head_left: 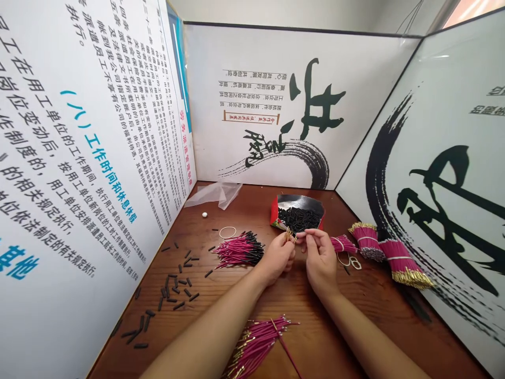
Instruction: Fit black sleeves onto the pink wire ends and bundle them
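Observation:
My left hand (278, 256) is closed round a small bunch of pink wires with gold tips (290, 235), held upright above the wooden table (244, 210). My right hand (320, 255) meets it from the right, fingertips pinched at the wire tips; what it pinches is too small to make out. Just behind the hands stands a red tray (275, 215) filled with black sleeves (299, 218). A pile of pink wires with black sleeves (240, 248) lies to the left of my left hand.
Loose black sleeves (177, 287) are scattered at the left. More pink wires (258, 345) lie near the front edge. Banded pink bundles (389, 255) lie at the right, with rubber bands (350, 260) and another (228, 232). A plastic bag (215, 193) lies at the back. Printed panels wall in the table.

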{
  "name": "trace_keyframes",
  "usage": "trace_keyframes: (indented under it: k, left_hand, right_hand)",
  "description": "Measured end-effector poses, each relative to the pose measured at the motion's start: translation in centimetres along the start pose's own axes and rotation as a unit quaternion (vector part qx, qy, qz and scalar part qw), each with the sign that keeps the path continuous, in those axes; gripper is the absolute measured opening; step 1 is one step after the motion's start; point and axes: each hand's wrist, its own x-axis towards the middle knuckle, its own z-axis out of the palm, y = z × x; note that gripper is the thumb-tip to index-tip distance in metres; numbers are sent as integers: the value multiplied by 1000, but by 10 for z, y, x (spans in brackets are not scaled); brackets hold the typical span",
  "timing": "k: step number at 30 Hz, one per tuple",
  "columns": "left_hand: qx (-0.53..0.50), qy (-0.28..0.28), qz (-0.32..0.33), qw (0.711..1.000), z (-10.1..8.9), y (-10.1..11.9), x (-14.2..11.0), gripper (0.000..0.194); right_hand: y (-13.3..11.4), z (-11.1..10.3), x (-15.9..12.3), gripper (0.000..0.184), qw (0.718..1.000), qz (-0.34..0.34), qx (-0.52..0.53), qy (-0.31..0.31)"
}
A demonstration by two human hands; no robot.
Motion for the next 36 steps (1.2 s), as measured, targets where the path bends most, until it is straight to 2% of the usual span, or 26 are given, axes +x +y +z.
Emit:
trace_keyframes:
  k: [6, 11, 31, 36]
  left_hand:
    - [30, 20, 25, 999, 4, -1, 0, 23]
    - [6, 21, 14, 1000, 3, -1, 0, 27]
    - [-4, 8, 13, 1000, -1, -3, 1, 32]
    - [-15, 8, 15, 1000, -2, -3, 1, 37]
  right_hand:
    - [8, -2, 2, 28, 999, 29, -3, -16]
    - [10, -3, 2, 26, 998, 51, 12, -24]
    - [8, -4, 2, 26, 999, 30, 0, -33]
    - [12, -5, 2, 28, 998, 36, -40, -42]
